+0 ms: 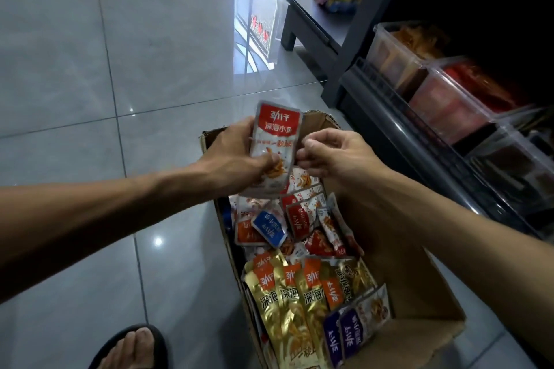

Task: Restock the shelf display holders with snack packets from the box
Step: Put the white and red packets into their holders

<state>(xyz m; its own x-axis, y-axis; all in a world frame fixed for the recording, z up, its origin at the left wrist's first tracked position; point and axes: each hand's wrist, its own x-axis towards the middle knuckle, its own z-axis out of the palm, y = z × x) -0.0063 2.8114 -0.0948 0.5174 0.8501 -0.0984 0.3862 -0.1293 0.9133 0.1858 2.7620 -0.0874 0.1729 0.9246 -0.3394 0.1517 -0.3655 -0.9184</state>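
Note:
An open cardboard box [419,278] stands on the floor, holding several snack packets [299,287] in gold, red, blue and purple. My left hand [236,156] grips a small stack of red-and-white snack packets [274,141] upright above the box's far end. My right hand [332,153] hovers just right of that stack with curled fingers, thumb and fingertips close to the packets' edge; whether it pinches a packet is unclear. Clear plastic display holders [434,93] with red and orange packets line the dark shelf [389,117] at the right.
Glossy grey floor tiles [120,69] spread to the left and ahead. A low dark platform [311,21] with bottles and bagged goods stands ahead. A sandalled foot [132,347] is at the bottom left, beside the box.

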